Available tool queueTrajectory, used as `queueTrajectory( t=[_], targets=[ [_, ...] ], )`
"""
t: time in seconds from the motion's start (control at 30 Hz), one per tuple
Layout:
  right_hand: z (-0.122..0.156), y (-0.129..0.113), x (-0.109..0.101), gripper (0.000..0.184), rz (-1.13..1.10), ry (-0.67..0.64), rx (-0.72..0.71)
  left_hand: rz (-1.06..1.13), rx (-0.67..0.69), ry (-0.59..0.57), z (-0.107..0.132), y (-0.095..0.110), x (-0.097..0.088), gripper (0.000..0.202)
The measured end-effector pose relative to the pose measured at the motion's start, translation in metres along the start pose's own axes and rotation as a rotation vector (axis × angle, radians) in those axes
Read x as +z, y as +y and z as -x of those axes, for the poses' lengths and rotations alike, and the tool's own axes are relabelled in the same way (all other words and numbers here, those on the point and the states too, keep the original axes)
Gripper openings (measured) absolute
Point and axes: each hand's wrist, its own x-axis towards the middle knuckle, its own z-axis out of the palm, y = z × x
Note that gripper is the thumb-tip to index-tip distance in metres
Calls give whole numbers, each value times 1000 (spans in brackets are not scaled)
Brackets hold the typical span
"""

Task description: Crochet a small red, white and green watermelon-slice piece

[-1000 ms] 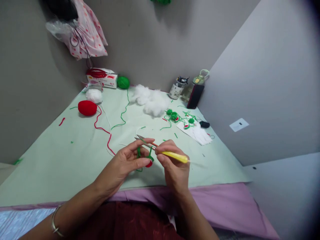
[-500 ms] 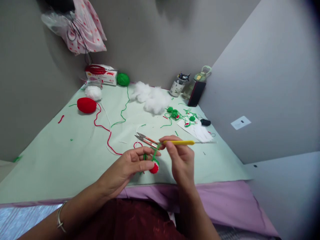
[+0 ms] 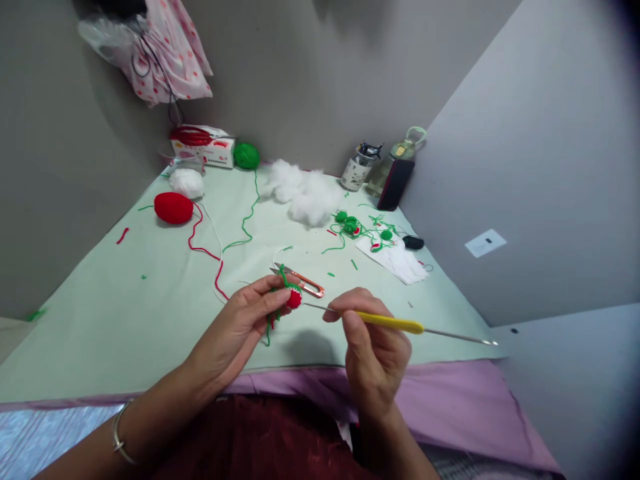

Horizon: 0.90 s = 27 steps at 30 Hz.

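My left hand (image 3: 245,320) pinches a small red crocheted piece with a green top (image 3: 293,297), and green yarn hangs down from it. In my right hand (image 3: 373,340) is a yellow-handled crochet hook (image 3: 395,325), fingers closed round it. The hook's metal tip points at the red piece and its other end sticks out to the right. Just behind the red piece, orange thread snips (image 3: 300,280) lie on the pale green cloth (image 3: 150,307).
A red yarn ball (image 3: 173,207), green yarn ball (image 3: 247,155), white stuffing (image 3: 305,193) and a box (image 3: 205,150) sit at the back. Small green crocheted pieces (image 3: 363,230), white paper (image 3: 395,260), a jar (image 3: 354,172) and a bottle (image 3: 395,170) stand right. A bag (image 3: 155,53) hangs on the wall.
The right hand pulled the hook back and to the right, out of the piece. The left hand raised the red piece, which hung lower half a second ago.
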Motion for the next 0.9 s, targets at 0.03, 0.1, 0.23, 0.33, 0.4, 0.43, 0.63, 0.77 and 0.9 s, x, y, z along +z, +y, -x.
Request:
queueTrajectory(
  t=[0.03,0.1,0.23,0.33,0.4,0.43,0.63,0.77,0.9],
  targets=[
    [0,0,0,21,21,-23,-1,2,3,-3,0,0,0,19],
    [0,1,0,20,51,-60,-18,-2,3,-7,1,0,0,19],
    [0,3,0,21,132,-126,-104,-37,-1,-18,3,-1,-2,16],
    [0,2,2,23,236,-162,-215,-72,41,-25,4,-1,-2,12],
    [1,2,4,24,318,-167,-289,-101,103,-3,5,-1,0,11],
    [1,2,6,25,354,-160,-318,-118,136,15,5,-2,1,10],
    [10,16,19,33,442,-35,-381,-142,218,75,9,-4,7,9],
    [22,33,24,42,462,99,-381,-47,139,40,9,-7,9,12],
    [28,40,25,46,416,139,-403,66,53,22,7,-7,8,10]
  ],
)
